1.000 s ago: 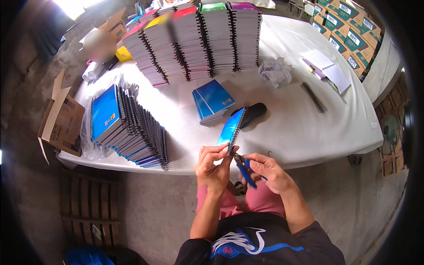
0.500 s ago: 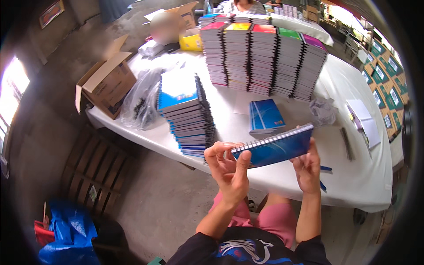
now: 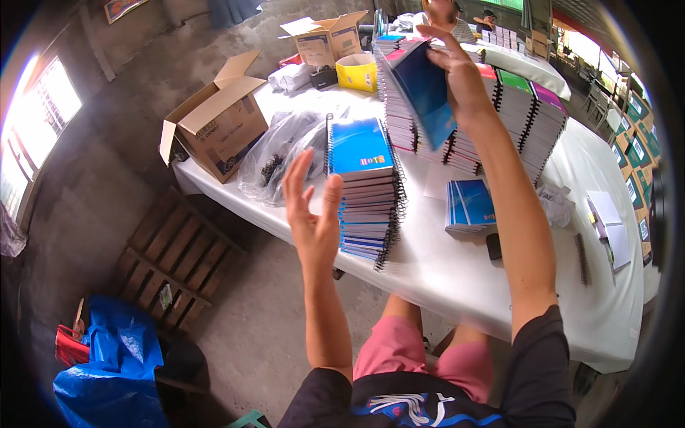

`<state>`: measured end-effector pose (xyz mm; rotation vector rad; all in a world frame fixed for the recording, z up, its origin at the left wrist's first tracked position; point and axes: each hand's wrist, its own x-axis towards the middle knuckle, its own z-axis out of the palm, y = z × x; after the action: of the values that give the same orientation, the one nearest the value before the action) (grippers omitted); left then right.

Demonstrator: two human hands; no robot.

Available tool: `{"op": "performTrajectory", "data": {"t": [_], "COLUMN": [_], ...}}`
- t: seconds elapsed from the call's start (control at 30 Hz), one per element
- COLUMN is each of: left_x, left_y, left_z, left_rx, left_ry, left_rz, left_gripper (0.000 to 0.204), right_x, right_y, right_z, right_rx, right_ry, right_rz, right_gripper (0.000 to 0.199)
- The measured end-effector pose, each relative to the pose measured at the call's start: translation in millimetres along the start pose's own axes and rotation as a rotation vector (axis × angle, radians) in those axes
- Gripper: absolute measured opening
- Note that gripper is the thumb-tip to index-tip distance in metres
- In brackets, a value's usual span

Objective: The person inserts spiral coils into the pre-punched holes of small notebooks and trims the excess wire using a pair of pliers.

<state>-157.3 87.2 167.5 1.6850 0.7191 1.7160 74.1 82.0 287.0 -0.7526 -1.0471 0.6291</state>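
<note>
My right hand (image 3: 457, 75) is raised high and grips a blue spiral notebook (image 3: 422, 93), held tilted above the tall rows of bound notebooks (image 3: 514, 121). Fingers spread and holding nothing, my left hand (image 3: 312, 214) hovers in the air just left of a stack of blue spiral notebooks (image 3: 364, 189) on the white table (image 3: 514, 285). A short pile of blue notebooks (image 3: 469, 207) lies on the table right of that stack.
An open cardboard box (image 3: 217, 121) and a clear plastic bag (image 3: 282, 153) sit at the table's left end. A yellow box (image 3: 357, 71) and another carton (image 3: 328, 39) stand behind. Loose spiral wire (image 3: 583, 258) and white sheets (image 3: 606, 221) lie right. A wooden pallet (image 3: 178, 257) and a blue bag (image 3: 114, 364) are on the floor.
My right hand has lifted the blue notebook from in front of me up over the back rows. My left hand let go of it and now hangs open beside the blue stack.
</note>
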Motion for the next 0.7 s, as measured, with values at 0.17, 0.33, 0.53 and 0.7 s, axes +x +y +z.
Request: {"op": "performTrajectory", "data": {"t": [0.17, 0.33, 0.53, 0.7], "left_x": [-6.8, -4.4, -0.5, 8.0], "left_y": [-7.0, -14.2, -11.3, -16.6], "left_z": [13.4, 13.9, 21.9, 28.8], "left_rx": [0.065, -0.047, 0.014, 0.014], "left_ry": [-0.064, -0.087, -0.07, 0.033], "left_rz": [-0.047, -0.023, 0.045, 0.133], "left_gripper": [0.073, 0.084, 0.081, 0.025], "right_x": [25.4, -9.3, 8.9, -27.3], "right_y": [22.5, 36.1, 40.7, 89.4], "right_z": [34.4, 82.8, 8.6, -9.5], "right_rx": [-0.625, -0.939, -0.492, -0.8], "right_ry": [-0.674, -1.085, -0.389, -0.417], "right_rz": [-0.71, -0.538, -0.394, 0.056], "right_gripper": [0.018, 0.014, 0.02, 0.068]}}
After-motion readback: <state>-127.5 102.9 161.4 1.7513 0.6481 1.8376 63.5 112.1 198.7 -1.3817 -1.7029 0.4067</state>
